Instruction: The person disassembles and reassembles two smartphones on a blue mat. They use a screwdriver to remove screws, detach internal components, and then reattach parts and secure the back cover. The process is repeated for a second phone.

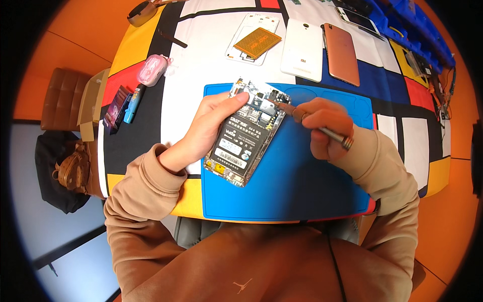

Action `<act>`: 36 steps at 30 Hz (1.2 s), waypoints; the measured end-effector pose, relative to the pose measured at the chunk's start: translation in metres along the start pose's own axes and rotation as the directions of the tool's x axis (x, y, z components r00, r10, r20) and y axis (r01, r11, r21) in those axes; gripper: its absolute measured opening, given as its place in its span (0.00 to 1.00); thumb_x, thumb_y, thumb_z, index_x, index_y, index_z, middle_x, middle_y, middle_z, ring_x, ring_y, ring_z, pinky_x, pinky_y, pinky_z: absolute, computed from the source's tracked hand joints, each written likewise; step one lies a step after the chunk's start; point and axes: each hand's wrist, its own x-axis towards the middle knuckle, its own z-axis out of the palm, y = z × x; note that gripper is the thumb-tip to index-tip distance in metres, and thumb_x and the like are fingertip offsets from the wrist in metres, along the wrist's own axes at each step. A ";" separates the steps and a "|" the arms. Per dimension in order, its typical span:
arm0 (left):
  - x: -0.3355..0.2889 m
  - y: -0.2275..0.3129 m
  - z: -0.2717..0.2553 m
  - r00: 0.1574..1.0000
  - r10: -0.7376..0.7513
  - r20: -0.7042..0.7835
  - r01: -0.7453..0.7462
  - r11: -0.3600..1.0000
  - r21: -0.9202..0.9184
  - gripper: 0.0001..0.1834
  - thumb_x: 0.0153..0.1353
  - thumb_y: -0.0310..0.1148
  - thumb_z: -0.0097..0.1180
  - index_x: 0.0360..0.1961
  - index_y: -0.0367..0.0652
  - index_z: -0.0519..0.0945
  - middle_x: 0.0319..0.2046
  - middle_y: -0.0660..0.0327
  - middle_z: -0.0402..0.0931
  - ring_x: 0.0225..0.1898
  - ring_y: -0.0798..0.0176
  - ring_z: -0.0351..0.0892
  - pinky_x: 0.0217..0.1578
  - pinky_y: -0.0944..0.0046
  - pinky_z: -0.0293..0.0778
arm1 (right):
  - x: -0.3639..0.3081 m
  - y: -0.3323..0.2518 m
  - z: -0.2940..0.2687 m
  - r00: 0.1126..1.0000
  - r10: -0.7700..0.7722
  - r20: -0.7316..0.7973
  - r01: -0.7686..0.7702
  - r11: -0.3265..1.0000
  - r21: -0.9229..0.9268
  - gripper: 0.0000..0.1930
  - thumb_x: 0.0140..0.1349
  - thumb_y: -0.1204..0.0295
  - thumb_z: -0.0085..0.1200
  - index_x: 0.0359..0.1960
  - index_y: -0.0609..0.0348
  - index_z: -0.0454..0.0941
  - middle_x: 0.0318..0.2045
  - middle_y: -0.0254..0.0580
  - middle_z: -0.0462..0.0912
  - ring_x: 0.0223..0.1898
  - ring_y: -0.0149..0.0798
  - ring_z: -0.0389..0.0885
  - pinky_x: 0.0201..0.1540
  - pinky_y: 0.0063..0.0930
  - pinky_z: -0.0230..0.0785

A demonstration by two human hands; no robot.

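A table under a cloth of bold colour blocks carries a blue work mat (302,191), and over the mat's upper left part is an opened phone (247,132), back cover off, black battery and circuit board bare. It looks light and stiff but fragile: the exposed board and thin frame want holding by the long edges, not the middle. Its long axis runs diagonally, board end toward the upper right and away from the person, the other end toward the lower left. The left hand (211,128) clasps its left edge, thumb across the top. The right hand (327,126) is closed around a metal screwdriver (314,125), tip at the board. Beyond lie a white back cover (302,50), a rose-gold phone (342,53) and another opened phone with an orange battery (256,43).
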 end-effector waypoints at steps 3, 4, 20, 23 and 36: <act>0.002 -0.006 0.004 0.999 0.034 -0.018 -0.035 0.997 -0.066 0.18 0.69 0.28 0.54 0.57 0.34 0.70 0.44 0.54 0.84 0.37 0.73 0.85 0.36 0.75 0.80 | -0.005 0.007 0.003 0.992 0.086 -0.097 -0.073 0.989 0.131 0.03 0.70 0.77 0.48 0.40 0.61 0.74 0.30 0.44 0.77 0.23 0.33 0.72 0.28 0.25 0.66; 0.001 -0.008 0.004 0.998 0.060 0.007 -0.059 0.995 -0.083 0.19 0.67 0.26 0.56 0.57 0.36 0.67 0.44 0.55 0.83 0.37 0.72 0.85 0.36 0.74 0.81 | -0.006 0.008 0.003 0.985 0.112 -0.135 -0.096 0.989 0.115 0.04 0.71 0.75 0.46 0.40 0.62 0.73 0.29 0.43 0.76 0.23 0.30 0.70 0.28 0.24 0.65; 0.000 -0.006 0.011 0.981 0.100 0.168 -0.132 0.972 0.193 0.26 0.61 0.21 0.63 0.59 0.39 0.70 0.46 0.58 0.83 0.45 0.69 0.83 0.46 0.69 0.80 | -0.007 0.014 0.002 0.975 0.119 -0.187 -0.103 0.991 0.089 0.09 0.76 0.70 0.39 0.45 0.64 0.68 0.34 0.41 0.74 0.26 0.27 0.72 0.30 0.22 0.69; 0.000 -0.007 0.012 0.986 0.103 0.132 -0.131 0.965 0.226 0.24 0.61 0.20 0.64 0.57 0.38 0.72 0.45 0.58 0.83 0.44 0.69 0.84 0.45 0.69 0.81 | -0.006 0.016 0.003 0.975 0.116 -0.188 -0.095 0.988 0.119 0.09 0.76 0.70 0.40 0.45 0.63 0.68 0.32 0.42 0.74 0.26 0.28 0.73 0.30 0.25 0.73; 0.000 -0.008 0.013 0.986 0.103 0.129 -0.136 0.950 0.280 0.24 0.62 0.21 0.62 0.58 0.37 0.71 0.45 0.56 0.83 0.42 0.70 0.84 0.42 0.71 0.82 | 0.003 0.009 0.004 0.975 0.154 -0.159 -0.168 0.983 -0.079 0.12 0.79 0.65 0.31 0.44 0.60 0.65 0.26 0.34 0.69 0.20 0.19 0.56 0.24 0.15 0.57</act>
